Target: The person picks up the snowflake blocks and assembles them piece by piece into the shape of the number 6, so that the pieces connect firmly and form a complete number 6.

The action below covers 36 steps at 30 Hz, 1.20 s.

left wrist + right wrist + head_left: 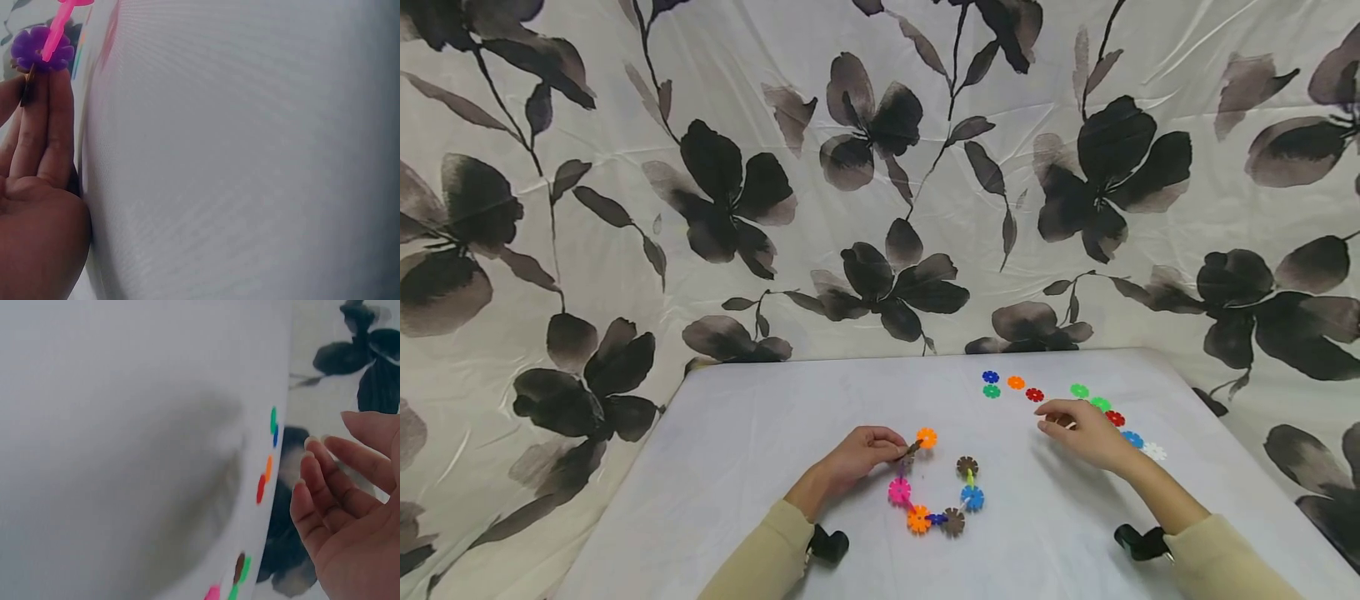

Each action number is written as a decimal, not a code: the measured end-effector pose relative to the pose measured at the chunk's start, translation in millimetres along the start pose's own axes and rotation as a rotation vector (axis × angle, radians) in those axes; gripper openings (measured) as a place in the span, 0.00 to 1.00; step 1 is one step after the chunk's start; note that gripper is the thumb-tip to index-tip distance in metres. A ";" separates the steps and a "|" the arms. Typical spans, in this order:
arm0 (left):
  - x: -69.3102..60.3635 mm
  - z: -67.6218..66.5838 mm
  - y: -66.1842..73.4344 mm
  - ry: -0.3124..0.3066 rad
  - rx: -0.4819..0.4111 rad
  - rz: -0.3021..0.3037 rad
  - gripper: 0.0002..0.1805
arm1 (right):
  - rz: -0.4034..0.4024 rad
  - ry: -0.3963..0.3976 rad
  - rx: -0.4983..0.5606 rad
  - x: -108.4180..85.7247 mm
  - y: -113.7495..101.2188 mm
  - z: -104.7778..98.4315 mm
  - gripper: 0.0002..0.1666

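A chain of slotted, flower-shaped plastic discs forms an open loop on the table, with a pink disc, a blue disc and a brown end disc among them. At its upper left end my left hand pinches a brown disc between thumb and fingers. An orange disc is joined to that brown one. A purple disc touches the fingertips, with a pink piece slotted into it. My right hand hovers over the table beside loose discs, fingers loosely bent, nothing between them.
Loose discs lie flat at the back right: a dark blue one, an orange one, a red one, a green one and several others. A white cloth covers the table. Behind it hangs a flower-print curtain.
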<state>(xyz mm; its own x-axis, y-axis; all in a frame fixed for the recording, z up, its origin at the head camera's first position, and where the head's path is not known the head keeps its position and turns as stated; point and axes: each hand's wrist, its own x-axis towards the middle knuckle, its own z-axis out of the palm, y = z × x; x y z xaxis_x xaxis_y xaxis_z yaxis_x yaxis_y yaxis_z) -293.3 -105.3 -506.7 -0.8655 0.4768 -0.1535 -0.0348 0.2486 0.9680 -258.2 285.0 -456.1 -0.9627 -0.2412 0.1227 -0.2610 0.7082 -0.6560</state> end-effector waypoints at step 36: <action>-7.0 1.6 0.6 0.047 0.036 0.010 0.11 | 0.147 -0.039 -0.186 -29.0 86.7 -47.8 0.12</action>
<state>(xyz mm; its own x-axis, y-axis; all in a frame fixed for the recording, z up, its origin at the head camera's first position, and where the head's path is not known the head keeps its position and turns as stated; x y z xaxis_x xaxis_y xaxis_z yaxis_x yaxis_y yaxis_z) -286.5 -107.2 -505.3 -0.8883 0.4396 -0.1332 -0.0086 0.2741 0.9617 -256.3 385.1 -481.0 -0.9888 -0.1492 0.0044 -0.1300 0.8467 -0.5160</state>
